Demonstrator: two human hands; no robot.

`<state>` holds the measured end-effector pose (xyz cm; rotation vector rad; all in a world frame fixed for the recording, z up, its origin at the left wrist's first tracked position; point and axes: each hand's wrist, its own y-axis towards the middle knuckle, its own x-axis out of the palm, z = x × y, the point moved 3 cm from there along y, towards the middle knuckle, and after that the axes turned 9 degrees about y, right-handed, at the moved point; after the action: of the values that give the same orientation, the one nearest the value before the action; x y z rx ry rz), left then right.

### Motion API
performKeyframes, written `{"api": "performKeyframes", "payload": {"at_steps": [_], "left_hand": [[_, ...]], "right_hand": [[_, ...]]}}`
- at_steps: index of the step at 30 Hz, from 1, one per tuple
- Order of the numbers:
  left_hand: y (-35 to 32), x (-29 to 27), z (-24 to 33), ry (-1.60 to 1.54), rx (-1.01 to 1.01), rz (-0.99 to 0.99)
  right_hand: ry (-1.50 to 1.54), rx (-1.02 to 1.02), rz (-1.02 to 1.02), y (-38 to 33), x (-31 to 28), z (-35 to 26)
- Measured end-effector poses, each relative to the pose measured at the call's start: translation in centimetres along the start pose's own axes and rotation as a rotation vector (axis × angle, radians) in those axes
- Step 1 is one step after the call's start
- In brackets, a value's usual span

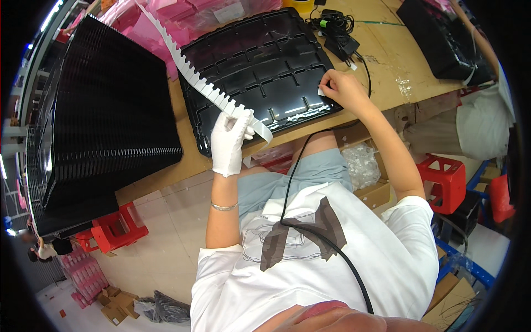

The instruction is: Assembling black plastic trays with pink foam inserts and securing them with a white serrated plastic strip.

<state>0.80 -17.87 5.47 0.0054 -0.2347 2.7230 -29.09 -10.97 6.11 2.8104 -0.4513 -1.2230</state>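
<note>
My left hand (229,141), in a white glove, is closed on a long white notched strip (191,74). The strip runs up and away to the far left, and its lower end curls out past the glove. My bare right hand (344,88) pinches a small white piece (321,92) between thumb and finger, at the right edge of a black plastic tray (260,61). That tray lies flat on the table in front of me, with ridges moulded into its surface. Whether the small piece touches the tray I cannot tell.
A tall stack of black trays (116,105) stands at the left. Pink plastic-wrapped packs (188,14) lie behind the tray. Coiled black cables with an adapter (338,44) sit at its far right corner. Red stools (119,228) stand below the table; another person (470,133) is at the right.
</note>
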Motion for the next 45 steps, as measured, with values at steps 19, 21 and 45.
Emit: {"api": "performKeyframes", "payload": {"at_steps": [19,21,45], "left_hand": [[-1.1,3.0,1.4,-0.198,0.056,-0.032],[-0.9,3.6,1.4,-0.183,0.066,-0.042],[3.8,0.5,0.7,-0.033,-0.002,-0.003]], "right_hand": [[1.501,0.312,-0.081,-2.4,2.0,-3.9],[1.458,0.391,-0.184,-2.7,4.1,-6.7],[0.162,-0.213,0.127,24.0,1.4,6.7]]}}
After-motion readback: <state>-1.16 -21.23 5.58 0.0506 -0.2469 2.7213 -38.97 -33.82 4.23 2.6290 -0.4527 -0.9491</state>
